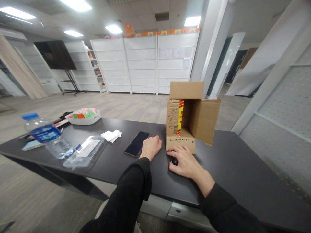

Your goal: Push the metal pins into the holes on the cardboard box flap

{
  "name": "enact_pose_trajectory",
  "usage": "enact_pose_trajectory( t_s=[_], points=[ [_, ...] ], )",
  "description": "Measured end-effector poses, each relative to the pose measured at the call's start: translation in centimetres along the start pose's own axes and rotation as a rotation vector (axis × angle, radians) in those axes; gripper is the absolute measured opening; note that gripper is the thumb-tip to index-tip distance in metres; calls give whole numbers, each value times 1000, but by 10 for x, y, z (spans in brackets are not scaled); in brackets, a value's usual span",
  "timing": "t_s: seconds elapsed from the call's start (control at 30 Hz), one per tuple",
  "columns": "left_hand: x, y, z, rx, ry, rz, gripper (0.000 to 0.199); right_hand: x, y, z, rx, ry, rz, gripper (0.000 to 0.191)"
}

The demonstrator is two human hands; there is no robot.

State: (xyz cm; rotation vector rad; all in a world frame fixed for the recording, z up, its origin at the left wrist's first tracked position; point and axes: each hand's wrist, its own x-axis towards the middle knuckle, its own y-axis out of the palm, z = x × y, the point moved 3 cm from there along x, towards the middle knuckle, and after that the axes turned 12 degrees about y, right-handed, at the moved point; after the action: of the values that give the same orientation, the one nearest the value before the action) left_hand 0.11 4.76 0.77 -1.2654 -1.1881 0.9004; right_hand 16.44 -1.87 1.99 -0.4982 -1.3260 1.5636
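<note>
My left hand [151,147] is closed in a loose fist on the dark desk, just right of a black smartphone [136,144] lying flat. What it holds, if anything, is hidden. My right hand [183,161] curls over a small dark ribbed thing [173,160] on the desk, thumb at its near side and fingers at its far side. Those fingers lie against the lower front flap of an open cardboard box [202,121]. The box faces me with its flaps spread; small grey dots mark the left flap and a row of dark dots the lower one. Yellow-and-red tape runs down the left flap.
On the desk [243,168] at the left are a water bottle [48,134], a clear plastic case [85,152], folded white tissue [111,136] and a white tray [84,121] of colourful packets. A perforated panel [286,113] borders the right side.
</note>
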Motion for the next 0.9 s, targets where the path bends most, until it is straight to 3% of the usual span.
enact_pose_trajectory(
  t_s=[0.27,0.9],
  points=[
    [0,0,0,-5,5,2,38,0,2,-2,9,-6,13,34],
    [-1,-2,-2,-5,4,-6,37,3,-1,-2,65,-3,-35,17]
  ],
)
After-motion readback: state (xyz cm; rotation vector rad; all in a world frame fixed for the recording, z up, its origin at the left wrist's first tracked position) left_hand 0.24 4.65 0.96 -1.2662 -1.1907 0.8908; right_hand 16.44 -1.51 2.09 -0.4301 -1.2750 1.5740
